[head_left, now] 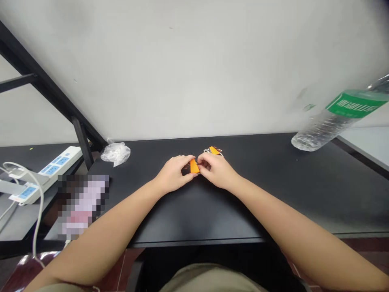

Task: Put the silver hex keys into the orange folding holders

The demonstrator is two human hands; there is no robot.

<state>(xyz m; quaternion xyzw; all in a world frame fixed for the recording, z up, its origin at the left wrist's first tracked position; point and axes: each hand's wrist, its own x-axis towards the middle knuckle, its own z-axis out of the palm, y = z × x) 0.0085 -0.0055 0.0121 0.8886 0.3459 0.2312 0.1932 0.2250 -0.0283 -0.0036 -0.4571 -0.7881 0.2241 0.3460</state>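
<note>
Near the middle of the black table [194, 215], my left hand [174, 173] holds a small orange piece [195, 166] between thumb and fingers. Thin dark pins or sticks seem to show along its sides. My right hand [219, 170] touches the right side of this piece with its fingers pinched together; anything tiny between the fingertips is hidden. Just behind my right hand lies a second orange piece [214, 150], with thin light sticks to its left and small tips to its right.
A crumpled clear plastic bag [116, 153] lies at the back left. The clear bottle with a green label [349, 106] stands at the back right. A white power strip [48, 172] with cables is at the far left, near a blurred-out object [85, 202].
</note>
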